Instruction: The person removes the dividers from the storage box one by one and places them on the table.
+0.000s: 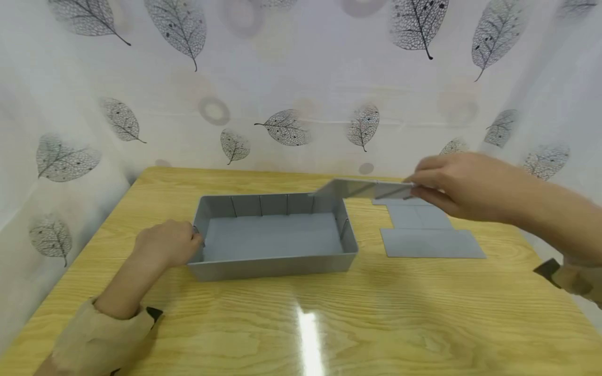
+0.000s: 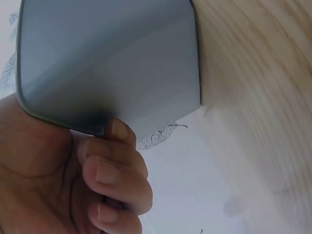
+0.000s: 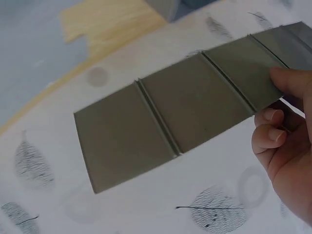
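Observation:
A grey rectangular drawer box (image 1: 273,268) with slotted inner walls lies open side up on the wooden table. My left hand (image 1: 165,243) grips its left end wall; in the left wrist view, curled fingers (image 2: 122,187) meet the rim of the grey end wall (image 2: 109,58). Up in the air to the right of the box, my right hand (image 1: 458,183) pinches a long grey divider strip (image 1: 362,189) by its right part. The strip's left end reaches over the box's back right corner. Narrow ridged grooves cross this divider strip (image 3: 190,102) in the right wrist view.
Right of the box, flat grey panels lie on the table: a front panel (image 1: 430,244), a middle panel (image 1: 418,216) and a back panel (image 1: 392,201), partly hidden below the strip. A leaf-patterned white curtain (image 1: 301,78) hangs behind the wooden table (image 1: 376,324).

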Tool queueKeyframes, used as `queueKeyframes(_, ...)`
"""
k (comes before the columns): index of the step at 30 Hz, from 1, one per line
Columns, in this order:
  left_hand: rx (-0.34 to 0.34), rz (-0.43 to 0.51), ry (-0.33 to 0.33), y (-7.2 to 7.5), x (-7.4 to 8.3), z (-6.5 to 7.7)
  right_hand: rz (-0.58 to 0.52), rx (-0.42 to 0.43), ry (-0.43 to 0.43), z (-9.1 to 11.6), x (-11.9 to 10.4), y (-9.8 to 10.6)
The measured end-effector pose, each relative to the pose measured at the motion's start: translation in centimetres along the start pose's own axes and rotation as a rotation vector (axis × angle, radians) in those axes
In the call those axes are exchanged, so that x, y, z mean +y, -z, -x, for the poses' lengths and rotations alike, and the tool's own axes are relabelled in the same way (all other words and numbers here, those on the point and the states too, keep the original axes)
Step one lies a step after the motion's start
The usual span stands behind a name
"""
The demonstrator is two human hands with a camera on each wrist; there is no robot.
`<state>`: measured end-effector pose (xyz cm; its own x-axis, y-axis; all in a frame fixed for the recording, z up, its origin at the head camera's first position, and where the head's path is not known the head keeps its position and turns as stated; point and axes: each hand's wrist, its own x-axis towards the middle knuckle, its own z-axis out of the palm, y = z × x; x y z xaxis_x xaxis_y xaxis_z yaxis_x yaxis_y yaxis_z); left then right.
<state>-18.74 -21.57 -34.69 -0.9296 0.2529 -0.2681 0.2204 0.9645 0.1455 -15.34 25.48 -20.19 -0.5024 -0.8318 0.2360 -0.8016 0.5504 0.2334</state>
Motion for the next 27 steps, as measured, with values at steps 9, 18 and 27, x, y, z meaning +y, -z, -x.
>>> queueKeyframes(9, 0.012, -0.005, 0.026, 0.7, -0.3, 0.1, 0.065, 0.016, 0.066, 8.0, -2.5, -4.6)
queueKeyframes(18, 0.032, -0.005, -0.002, 0.5, 0.1, 0.0, 0.07, -0.033, 0.049, 12.8, -5.1, -7.4)
queueKeyframes(27, -0.016, 0.005, 0.003, 0.4, 0.0, -0.1, 0.098, -0.161, 0.081, 14.5, -6.8, -10.5)
